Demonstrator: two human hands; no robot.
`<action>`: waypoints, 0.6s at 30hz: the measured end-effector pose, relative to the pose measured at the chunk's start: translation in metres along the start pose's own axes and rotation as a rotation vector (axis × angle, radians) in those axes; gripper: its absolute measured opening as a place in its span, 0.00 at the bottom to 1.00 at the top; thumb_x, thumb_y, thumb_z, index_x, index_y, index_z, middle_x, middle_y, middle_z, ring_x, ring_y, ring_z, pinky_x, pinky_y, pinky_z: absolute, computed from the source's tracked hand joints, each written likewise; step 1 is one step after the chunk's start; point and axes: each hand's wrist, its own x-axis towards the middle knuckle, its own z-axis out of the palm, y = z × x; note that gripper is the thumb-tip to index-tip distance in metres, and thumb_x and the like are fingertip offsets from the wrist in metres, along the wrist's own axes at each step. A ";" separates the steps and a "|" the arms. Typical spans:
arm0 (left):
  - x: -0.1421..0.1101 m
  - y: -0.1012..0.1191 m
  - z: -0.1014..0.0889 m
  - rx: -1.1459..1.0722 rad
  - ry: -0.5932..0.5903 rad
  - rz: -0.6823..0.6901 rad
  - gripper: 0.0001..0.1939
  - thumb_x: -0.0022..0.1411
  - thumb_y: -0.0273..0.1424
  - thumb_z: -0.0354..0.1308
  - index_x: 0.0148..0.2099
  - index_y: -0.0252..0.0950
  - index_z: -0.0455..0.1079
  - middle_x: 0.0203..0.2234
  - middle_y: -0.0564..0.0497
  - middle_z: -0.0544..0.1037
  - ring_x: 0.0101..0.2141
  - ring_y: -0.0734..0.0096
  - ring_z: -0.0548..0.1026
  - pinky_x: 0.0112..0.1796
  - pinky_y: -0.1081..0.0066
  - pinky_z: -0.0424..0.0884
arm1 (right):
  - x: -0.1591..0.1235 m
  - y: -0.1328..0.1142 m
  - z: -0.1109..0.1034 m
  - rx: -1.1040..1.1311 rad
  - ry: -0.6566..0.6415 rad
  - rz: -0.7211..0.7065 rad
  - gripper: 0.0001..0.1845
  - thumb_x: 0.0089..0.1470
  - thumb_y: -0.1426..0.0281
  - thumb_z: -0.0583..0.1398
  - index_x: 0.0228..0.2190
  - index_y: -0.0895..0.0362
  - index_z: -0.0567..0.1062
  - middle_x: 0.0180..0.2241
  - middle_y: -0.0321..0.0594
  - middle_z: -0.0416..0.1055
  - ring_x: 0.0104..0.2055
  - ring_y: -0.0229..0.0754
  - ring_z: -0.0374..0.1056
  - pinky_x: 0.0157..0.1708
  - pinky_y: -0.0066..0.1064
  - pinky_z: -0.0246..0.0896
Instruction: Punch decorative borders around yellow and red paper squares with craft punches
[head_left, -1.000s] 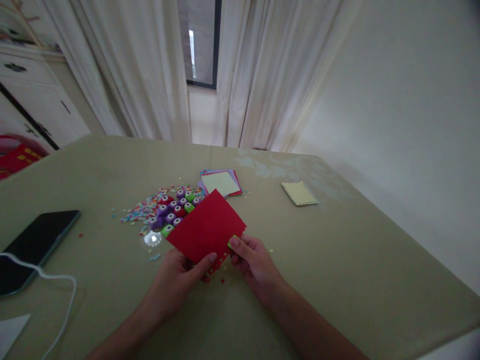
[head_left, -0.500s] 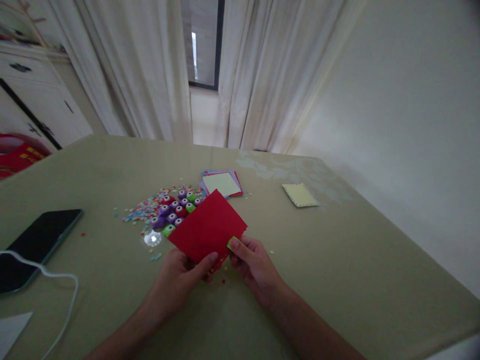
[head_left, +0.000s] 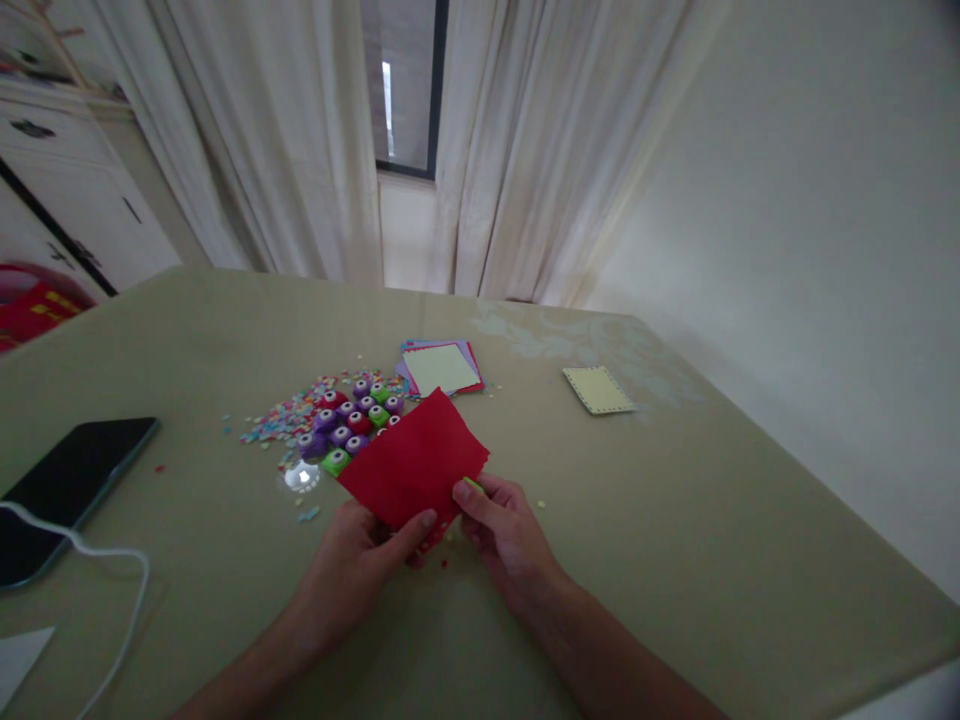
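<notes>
Pinching the card (head_left: 416, 455) in our left hand (head_left: 364, 560), we clasp a green punch (head_left: 473, 484) (mostly hidden) in our right hand (head_left: 504, 530) at the card's right edge; other punches (head_left: 340, 437) lie just beyond the card.

From my remote seat I see two bare hands, a left hand (head_left: 360, 562) and a right hand (head_left: 511, 545), both slim. At the grip, the left thumb (head_left: 409, 533) and right thumb (head_left: 477, 502) have rounded tips; their nails are too small for me to make out well. Behind the grip, narrow wrists run into a bare left forearm (head_left: 262, 655) and a bare right forearm (head_left: 615, 645), smooth in outline and widening away from the hands.
</notes>
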 end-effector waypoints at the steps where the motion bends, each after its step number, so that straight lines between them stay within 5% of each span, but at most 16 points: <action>1: 0.000 0.000 0.000 0.004 0.003 0.004 0.18 0.54 0.47 0.70 0.28 0.36 0.79 0.19 0.49 0.81 0.20 0.67 0.76 0.22 0.72 0.71 | 0.000 0.000 0.000 -0.006 0.006 -0.011 0.25 0.43 0.52 0.78 0.25 0.57 0.77 0.19 0.28 0.61 0.22 0.32 0.47 0.22 0.29 0.37; 7: 0.005 -0.003 -0.005 -0.041 0.139 0.078 0.17 0.57 0.46 0.71 0.36 0.36 0.81 0.26 0.47 0.86 0.23 0.64 0.80 0.24 0.70 0.76 | 0.008 -0.004 -0.007 -0.058 -0.077 -0.007 0.31 0.36 0.51 0.80 0.37 0.57 0.82 0.27 0.33 0.74 0.23 0.32 0.58 0.24 0.27 0.48; 11: 0.009 -0.002 -0.011 -0.002 0.215 0.076 0.19 0.58 0.48 0.70 0.34 0.36 0.81 0.25 0.46 0.86 0.22 0.64 0.80 0.23 0.70 0.74 | 0.021 -0.021 -0.031 -0.340 0.075 -0.261 0.25 0.43 0.55 0.78 0.38 0.55 0.80 0.31 0.38 0.78 0.31 0.41 0.69 0.33 0.31 0.62; 15: 0.009 0.004 -0.015 0.008 0.235 0.069 0.21 0.56 0.50 0.70 0.33 0.35 0.81 0.24 0.45 0.85 0.22 0.62 0.80 0.23 0.69 0.74 | 0.039 -0.034 -0.063 -0.871 0.213 -0.533 0.14 0.57 0.57 0.69 0.36 0.55 0.84 0.33 0.43 0.78 0.33 0.45 0.71 0.35 0.36 0.65; 18: 0.009 0.008 -0.017 -0.006 0.245 0.094 0.22 0.55 0.50 0.71 0.34 0.34 0.81 0.25 0.45 0.86 0.22 0.62 0.80 0.24 0.68 0.75 | 0.048 -0.034 -0.074 -0.974 0.254 -0.600 0.12 0.60 0.61 0.65 0.32 0.54 0.84 0.33 0.44 0.78 0.34 0.47 0.72 0.39 0.38 0.65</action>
